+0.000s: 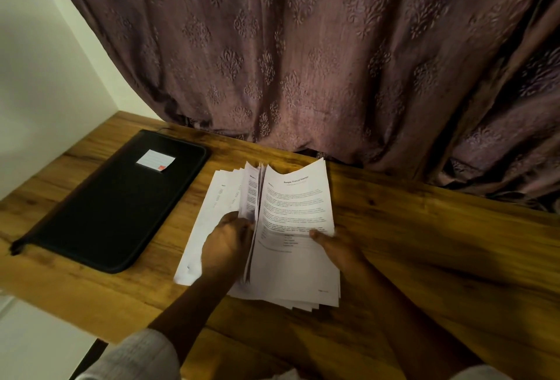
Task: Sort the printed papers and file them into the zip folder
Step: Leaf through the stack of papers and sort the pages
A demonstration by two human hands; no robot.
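A stack of printed white papers point(298, 222) lies in the middle of the wooden table point(439, 258), its top sheet headed with bold text. My right hand point(336, 246) holds the stack's right side, thumb pressed on the top sheet. My left hand point(227, 243) has its fingers tucked between lifted sheets on the stack's left side, fanning them up. More sheets point(209, 213) lie flat under and to the left of that hand. The black zip folder point(118, 201) lies closed at the table's left, with a small white label point(155, 160) on its cover.
A patterned purple-brown curtain point(303, 55) hangs along the table's far edge. A white wall point(45, 76) stands at the left. The table's near-left edge runs diagonally below the folder, with pale floor point(36, 334) beyond it.
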